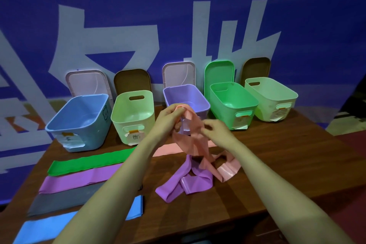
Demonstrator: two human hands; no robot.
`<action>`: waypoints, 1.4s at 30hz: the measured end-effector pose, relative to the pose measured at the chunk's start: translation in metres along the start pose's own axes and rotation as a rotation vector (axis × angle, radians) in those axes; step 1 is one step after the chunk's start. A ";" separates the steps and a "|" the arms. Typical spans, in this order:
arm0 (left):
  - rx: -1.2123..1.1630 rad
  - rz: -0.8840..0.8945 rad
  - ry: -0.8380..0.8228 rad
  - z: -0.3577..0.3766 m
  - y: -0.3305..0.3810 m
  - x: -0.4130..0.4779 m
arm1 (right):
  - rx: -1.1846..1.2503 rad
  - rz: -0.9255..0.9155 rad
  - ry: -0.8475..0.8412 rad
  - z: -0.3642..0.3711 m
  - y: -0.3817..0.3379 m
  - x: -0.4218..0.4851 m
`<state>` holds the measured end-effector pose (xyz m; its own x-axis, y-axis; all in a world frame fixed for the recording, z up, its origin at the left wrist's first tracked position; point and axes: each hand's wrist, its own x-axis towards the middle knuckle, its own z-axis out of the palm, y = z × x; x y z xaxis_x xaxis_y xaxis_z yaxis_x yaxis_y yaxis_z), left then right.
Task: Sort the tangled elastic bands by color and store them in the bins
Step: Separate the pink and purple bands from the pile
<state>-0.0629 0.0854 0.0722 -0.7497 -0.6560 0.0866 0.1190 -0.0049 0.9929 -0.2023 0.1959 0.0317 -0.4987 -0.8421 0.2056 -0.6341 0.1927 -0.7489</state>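
- Along the far edge of the tabletop (277, 154) five bins stand open: a blue bin (59, 125), a pale green bin (118, 119), a purple bin (198, 93), a green bin (223, 113) and a second pale bin (281, 103); what shows of their insides holds no band, so storing looks not yet begun.
- Toward the left edge, untangled bands lie flat side by side: a green band (89, 162), a purple band (79, 178), a grey band (65, 198) and a blue band (49, 228); a flat pink band (168, 149) lies partly hidden behind the forearms.
- Near the middle a tangle is left: a salmon band (196, 138), a knotted purple band (188, 182) and a paler pink band (227, 170), wound through one another.
- The left hand (170, 117) grips the salmon band's raised top loop, fingers curled round it; the right hand (215, 128) pinches the same band just beside and lower; its tail hangs between the hands down to the knot.
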 end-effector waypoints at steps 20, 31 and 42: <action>0.808 -0.302 -0.404 -0.061 -0.055 -0.019 | 0.266 0.070 0.065 -0.043 -0.033 0.018; 0.276 0.052 -0.095 -0.001 -0.026 0.014 | -0.033 -0.291 -0.016 -0.047 -0.077 0.023; 0.268 -0.108 -0.178 -0.014 -0.041 0.005 | -0.004 -0.327 0.273 -0.082 -0.110 0.067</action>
<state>-0.0621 0.0720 0.0310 -0.8534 -0.5203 -0.0312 -0.1251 0.1464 0.9813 -0.2146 0.1594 0.1801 -0.4093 -0.6947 0.5915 -0.7866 -0.0598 -0.6146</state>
